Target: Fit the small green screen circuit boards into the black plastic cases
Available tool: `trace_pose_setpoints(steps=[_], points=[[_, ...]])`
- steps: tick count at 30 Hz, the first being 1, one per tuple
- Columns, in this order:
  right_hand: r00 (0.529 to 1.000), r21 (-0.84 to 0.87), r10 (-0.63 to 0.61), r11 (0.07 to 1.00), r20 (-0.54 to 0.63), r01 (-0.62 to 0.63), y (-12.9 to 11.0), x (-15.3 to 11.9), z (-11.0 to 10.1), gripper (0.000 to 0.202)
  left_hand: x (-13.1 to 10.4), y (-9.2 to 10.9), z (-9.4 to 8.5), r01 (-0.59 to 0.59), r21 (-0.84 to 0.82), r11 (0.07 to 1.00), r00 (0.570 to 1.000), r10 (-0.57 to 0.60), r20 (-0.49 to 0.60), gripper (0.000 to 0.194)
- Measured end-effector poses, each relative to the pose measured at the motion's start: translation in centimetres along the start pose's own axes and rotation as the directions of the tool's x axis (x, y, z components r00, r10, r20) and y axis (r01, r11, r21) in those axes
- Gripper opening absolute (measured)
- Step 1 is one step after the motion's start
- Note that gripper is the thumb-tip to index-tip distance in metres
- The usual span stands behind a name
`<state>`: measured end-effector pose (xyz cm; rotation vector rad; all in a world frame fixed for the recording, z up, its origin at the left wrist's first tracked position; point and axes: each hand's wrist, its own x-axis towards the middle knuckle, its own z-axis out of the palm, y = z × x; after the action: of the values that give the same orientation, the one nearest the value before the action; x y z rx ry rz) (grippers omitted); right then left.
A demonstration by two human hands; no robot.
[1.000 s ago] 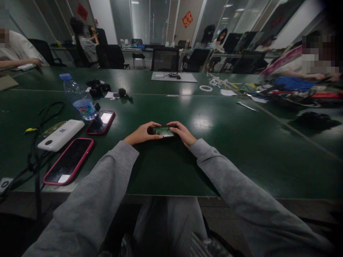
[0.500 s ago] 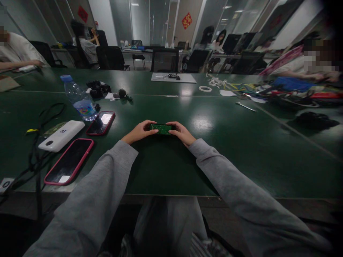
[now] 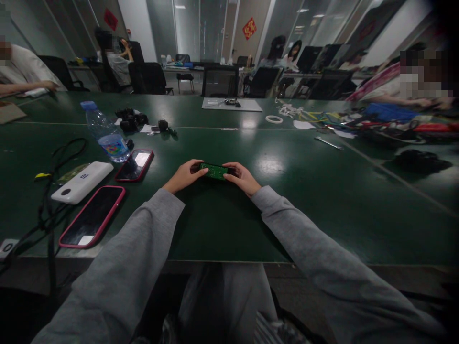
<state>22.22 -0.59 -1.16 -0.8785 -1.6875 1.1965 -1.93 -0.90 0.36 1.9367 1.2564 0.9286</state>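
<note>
A small green circuit board [image 3: 214, 171] with a dark edge is held between both hands over the dark green table [image 3: 222, 224]. My left hand [image 3: 184, 175] grips its left end, thumb on the front face and fingers behind. At the right end, my right hand [image 3: 243, 177] pinches it the same way. The board tilts slightly, its right end lower. The fingers behind the board are partly hidden.
On the left are a water bottle [image 3: 109, 136], two red-edged phones [image 3: 93, 216] [image 3: 135, 165], a white device [image 3: 83, 182] and black straps. Farther off lie a grey tray [image 3: 215, 104], a white ring [image 3: 274, 119], a wrench [image 3: 329, 143] and tangled cables. People sit around.
The board has tilted a little, its left end rising and its right end dipping. Both hands still hold it and have barely shifted.
</note>
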Motion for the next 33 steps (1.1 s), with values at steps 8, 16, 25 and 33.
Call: trace_pose_setpoints(steps=[8, 16, 25, 33], points=[[0.998, -0.093, -0.055, 0.994, -0.030, 0.052, -0.1, -0.1, 0.4, 0.043, -0.6, 0.9, -0.2, 0.037, 0.338, 0.940, 0.991, 0.009, -0.135, 0.056], [0.996, -0.154, -0.082, 0.985, -0.017, 0.079, 0.0, -0.2, 0.4, 0.042, -0.8, 1.9, -0.1, 0.010, 0.398, 0.918, 0.990, 0.047, -0.135, 0.048], [0.996, -0.170, -0.084, 0.982, -0.001, 0.083, 0.1, -0.3, 0.4, 0.041, -0.9, 2.2, -0.2, -0.009, 0.443, 0.896, 0.990, 0.070, -0.122, 0.044], [0.996, -0.163, -0.093, 0.982, 0.000, 0.092, 0.3, -0.2, 0.3, 0.039, -1.1, 2.4, -0.3, 0.005, 0.374, 0.928, 0.991, 0.045, -0.127, 0.046]])
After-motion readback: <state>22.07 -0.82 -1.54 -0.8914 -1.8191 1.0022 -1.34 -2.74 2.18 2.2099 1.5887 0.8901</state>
